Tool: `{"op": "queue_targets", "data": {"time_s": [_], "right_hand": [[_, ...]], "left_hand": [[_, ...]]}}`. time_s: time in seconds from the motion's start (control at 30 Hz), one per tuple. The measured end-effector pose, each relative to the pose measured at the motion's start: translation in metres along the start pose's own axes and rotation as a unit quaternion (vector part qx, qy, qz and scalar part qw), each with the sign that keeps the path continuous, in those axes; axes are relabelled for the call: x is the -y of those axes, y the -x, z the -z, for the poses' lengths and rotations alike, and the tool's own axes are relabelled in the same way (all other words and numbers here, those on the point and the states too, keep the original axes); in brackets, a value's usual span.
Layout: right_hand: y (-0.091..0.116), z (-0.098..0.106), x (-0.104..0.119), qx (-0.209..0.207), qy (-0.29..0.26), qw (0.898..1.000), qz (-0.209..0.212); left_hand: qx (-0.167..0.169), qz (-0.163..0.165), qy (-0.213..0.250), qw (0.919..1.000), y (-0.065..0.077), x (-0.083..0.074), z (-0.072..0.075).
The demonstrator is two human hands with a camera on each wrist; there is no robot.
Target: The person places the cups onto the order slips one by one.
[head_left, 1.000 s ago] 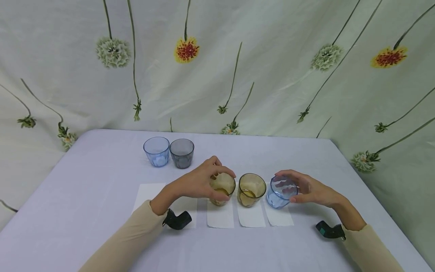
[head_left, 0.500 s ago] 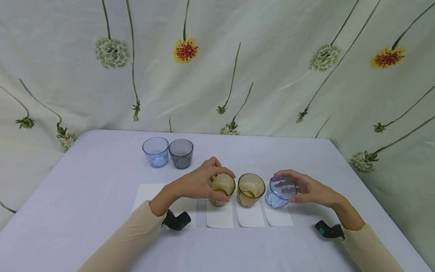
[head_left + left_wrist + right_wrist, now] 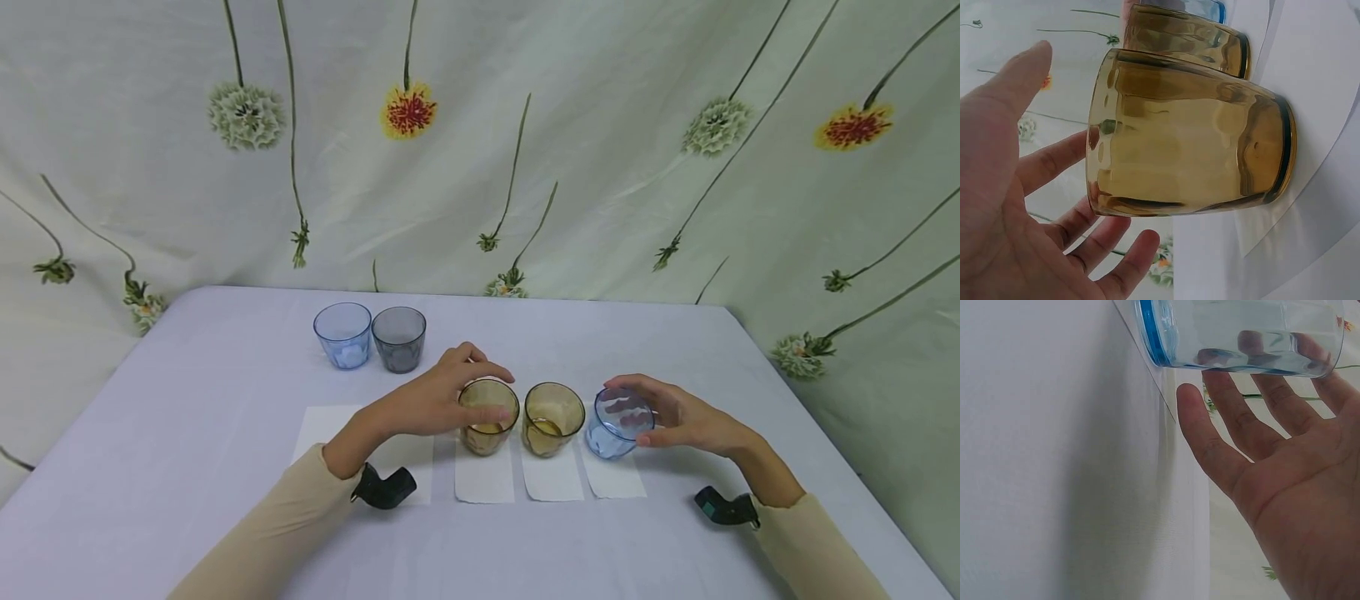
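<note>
In the head view, an amber glass (image 3: 486,442) stands upright on white paper, with my left hand (image 3: 431,400) beside and over its rim. The left wrist view has the thumb clear of this amber glass (image 3: 1179,137) and the fingers spread behind it. A second amber glass (image 3: 553,417) stands just to its right. Farther right is a blue glass (image 3: 611,437), which my right hand (image 3: 682,421) holds near the rim between thumb and fingers. In the right wrist view, fingers lie along the far side of the blue glass (image 3: 1241,337); the thumb is out of sight.
A blue glass (image 3: 345,337) and a grey glass (image 3: 400,340) stand side by side at the back left. Several white paper pieces lie in a row, among them one sheet (image 3: 483,483) under the left amber glass. A floral cloth (image 3: 600,167) hangs behind the table.
My left hand has loosened from the left amber glass; its thumb and fingers have lifted and shifted slightly left. The right hand and the other glasses stay as they were.
</note>
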State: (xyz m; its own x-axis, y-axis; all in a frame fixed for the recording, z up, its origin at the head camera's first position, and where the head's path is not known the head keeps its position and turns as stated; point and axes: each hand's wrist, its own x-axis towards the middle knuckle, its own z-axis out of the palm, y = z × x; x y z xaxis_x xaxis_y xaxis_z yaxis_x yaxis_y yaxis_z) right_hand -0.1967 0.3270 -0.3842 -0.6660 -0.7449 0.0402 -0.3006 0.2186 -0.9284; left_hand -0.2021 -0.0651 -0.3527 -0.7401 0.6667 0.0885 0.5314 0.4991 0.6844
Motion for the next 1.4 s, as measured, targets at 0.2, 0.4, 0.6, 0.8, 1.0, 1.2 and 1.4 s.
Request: {"op": "queue_targets", "data": {"time_s": [0.2,0.4,0.6,0.8,1.0,1.2,1.4], "right_hand": [[0.001,0.000,-0.001,0.003,-0.006,1.000,0.001],[0.001,0.001,-0.002,0.004,-0.007,1.000,-0.001],[0.001,-0.001,-0.001,0.003,-0.008,1.000,-0.005],[0.001,0.001,-0.002,0.008,-0.009,1.000,0.004],[0.001,0.002,-0.002,0.004,-0.005,1.000,0.002],[0.001,0.001,-0.001,0.003,-0.005,1.000,-0.002],[0.000,0.002,-0.001,0.008,-0.006,1.000,0.006]], "left_hand": [[-0.006,-0.006,0.016,0.9998,0.001,0.002,0.002],[-0.014,-0.007,0.033,0.9994,0.002,0.003,0.005],[-0.037,-0.003,0.046,0.9983,0.003,0.005,0.010],[-0.069,-0.010,0.061,0.9956,0.003,0.010,0.017],[-0.099,-0.009,0.059,0.9934,0.003,0.014,0.030],[-0.122,0.008,0.067,0.9902,0.005,0.020,0.040],[-0.148,0.029,0.061,0.9866,0.006,0.030,0.048]]}}
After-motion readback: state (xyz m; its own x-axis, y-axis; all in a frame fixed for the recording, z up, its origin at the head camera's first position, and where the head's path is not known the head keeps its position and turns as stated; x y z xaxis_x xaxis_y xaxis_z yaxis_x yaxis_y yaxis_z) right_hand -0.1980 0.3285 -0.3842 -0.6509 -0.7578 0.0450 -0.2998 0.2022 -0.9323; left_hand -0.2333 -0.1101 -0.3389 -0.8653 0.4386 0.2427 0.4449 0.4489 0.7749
